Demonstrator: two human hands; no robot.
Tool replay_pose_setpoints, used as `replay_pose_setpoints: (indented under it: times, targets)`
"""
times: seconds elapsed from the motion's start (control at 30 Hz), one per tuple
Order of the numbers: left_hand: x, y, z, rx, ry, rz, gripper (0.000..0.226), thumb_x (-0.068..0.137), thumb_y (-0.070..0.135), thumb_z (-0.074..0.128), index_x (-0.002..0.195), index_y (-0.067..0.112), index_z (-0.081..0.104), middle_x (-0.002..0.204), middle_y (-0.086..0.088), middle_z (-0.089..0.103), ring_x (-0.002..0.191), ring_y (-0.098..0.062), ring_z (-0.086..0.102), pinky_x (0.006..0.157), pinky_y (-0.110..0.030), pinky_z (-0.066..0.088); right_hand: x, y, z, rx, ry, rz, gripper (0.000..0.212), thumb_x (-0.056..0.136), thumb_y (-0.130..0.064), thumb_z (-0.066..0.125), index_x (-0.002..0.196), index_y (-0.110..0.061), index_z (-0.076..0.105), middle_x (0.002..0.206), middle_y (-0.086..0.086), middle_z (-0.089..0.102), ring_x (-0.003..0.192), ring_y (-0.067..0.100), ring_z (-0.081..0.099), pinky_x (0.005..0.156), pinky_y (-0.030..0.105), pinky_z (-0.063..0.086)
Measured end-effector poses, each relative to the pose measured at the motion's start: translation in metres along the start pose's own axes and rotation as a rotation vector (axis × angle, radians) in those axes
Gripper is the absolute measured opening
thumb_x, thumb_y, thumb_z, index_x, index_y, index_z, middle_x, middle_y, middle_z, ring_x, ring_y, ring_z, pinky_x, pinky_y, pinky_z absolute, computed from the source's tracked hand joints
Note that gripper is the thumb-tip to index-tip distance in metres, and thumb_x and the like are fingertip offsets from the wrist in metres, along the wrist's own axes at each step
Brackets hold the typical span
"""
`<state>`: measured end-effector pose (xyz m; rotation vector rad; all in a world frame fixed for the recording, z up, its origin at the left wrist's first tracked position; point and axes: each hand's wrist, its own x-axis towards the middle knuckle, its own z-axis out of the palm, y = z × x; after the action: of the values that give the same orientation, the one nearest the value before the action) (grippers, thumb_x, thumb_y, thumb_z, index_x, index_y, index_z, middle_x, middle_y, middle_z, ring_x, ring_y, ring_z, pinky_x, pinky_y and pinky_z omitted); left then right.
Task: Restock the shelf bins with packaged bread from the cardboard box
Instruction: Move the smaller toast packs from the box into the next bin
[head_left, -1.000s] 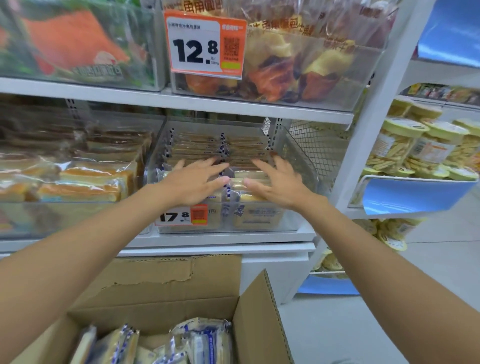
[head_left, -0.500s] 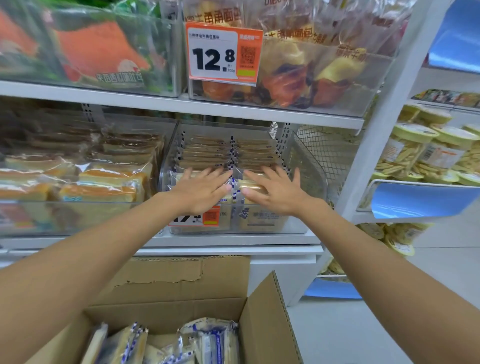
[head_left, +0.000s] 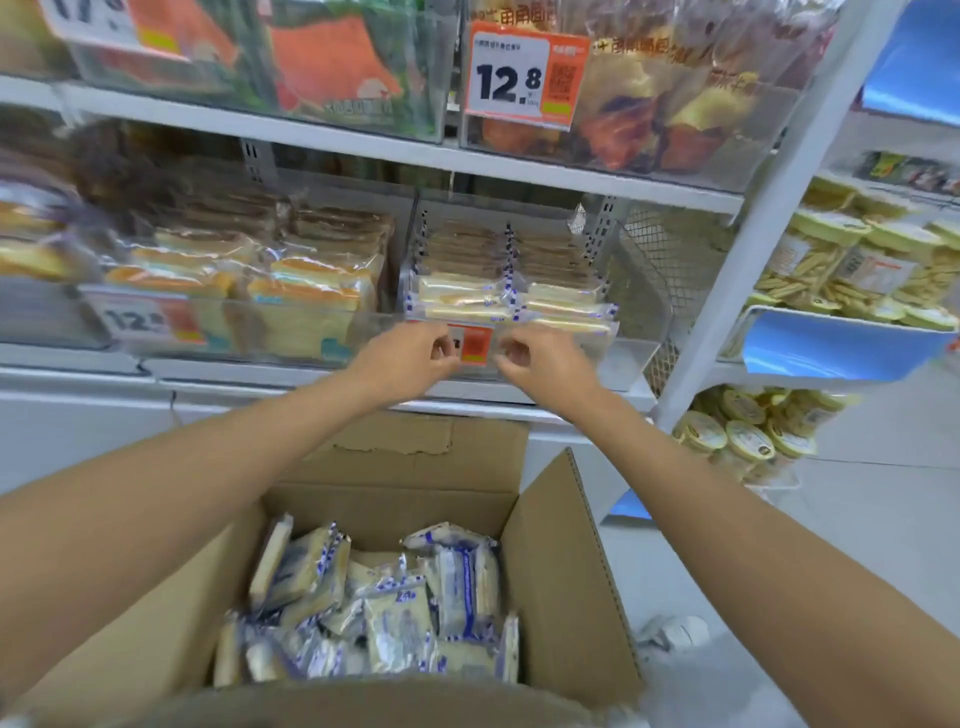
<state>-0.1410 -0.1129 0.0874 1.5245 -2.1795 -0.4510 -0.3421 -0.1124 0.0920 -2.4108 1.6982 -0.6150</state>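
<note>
Reaching to the clear bin (head_left: 628, 358) mid frame: left hand (head_left: 410, 358) & right hand (head_left: 545, 364) sit either side of its orange price tag (head_left: 475, 345), fingers curled. Can't tell if they grip the front wall or nothing. Bread packs (head_left: 509, 301) lie stacked just above my knuckles; more packs (head_left: 395, 597) fill the cardboard box (head_left: 561, 571) at bottom centre. White shelf (head_left: 311, 374), pale floor (head_left: 857, 519) at right. The tag's digits are hidden behind my left hand.
</note>
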Motion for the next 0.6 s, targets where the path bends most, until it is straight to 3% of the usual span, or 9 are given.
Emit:
replay_pose_setpoints:
  times: [0.13,0.3,0.47,0.53,0.6]
  targets:
    - [-0.060,-0.059,0.030,-0.034,-0.198,-0.175,0.013,0.093,0.028,0.060,0.091,0.016,0.064,0.086,0.001,0.064,0.081,-0.018,0.059,0.072,-0.032,0.045,-0.035,-0.015,0.060,0.060,-0.244,0.039,0.020,0.092,-0.028,0.060,0.105,-0.017,0.069,0.087,-0.006,0.062,0.082,0.015,0.059,0.076,0.035,0.052]
    - [-0.124,-0.138,0.077,-0.058,-0.342,-0.351,0.012,0.093,0.027,0.061,0.094,0.016,0.067,0.084,0.004,0.065,0.080,-0.014,0.060,0.073,-0.028,0.045,-0.070,-0.013,0.156,0.132,-0.586,0.100,0.028,0.093,-0.031,0.061,0.116,-0.017,0.067,0.107,-0.002,0.067,0.095,0.013,0.060,0.087,0.031,0.050]
    - [-0.159,-0.188,0.117,-0.219,-0.362,-0.507,0.010,0.090,0.020,0.063,0.080,0.021,0.063,0.070,0.009,0.060,0.067,-0.010,0.054,0.070,-0.019,0.039,-0.099,0.002,0.244,0.163,-0.809,0.122,0.017,0.094,-0.030,0.060,0.109,-0.024,0.065,0.094,-0.003,0.062,0.089,0.014,0.058,0.076,0.029,0.046]
    - [-0.167,-0.200,0.128,-0.277,-0.360,-0.559,0.012,0.089,0.020,0.062,0.079,0.025,0.063,0.070,0.011,0.059,0.066,-0.009,0.054,0.065,-0.022,0.042,-0.105,0.004,0.272,0.166,-0.898,0.143,0.033,0.096,-0.027,0.058,0.128,-0.019,0.059,0.110,0.001,0.062,0.098,0.016,0.057,0.076,0.027,0.044]
    - [-0.172,-0.208,0.135,-0.326,-0.375,-0.589,0.012,0.091,0.019,0.062,0.081,0.026,0.064,0.074,0.010,0.059,0.064,-0.006,0.054,0.061,-0.021,0.042,-0.108,0.004,0.298,0.136,-0.979,0.126,0.049,0.098,-0.027,0.055,0.144,-0.015,0.043,0.143,0.006,0.049,0.130,0.024,0.046,0.102,0.033,0.040]
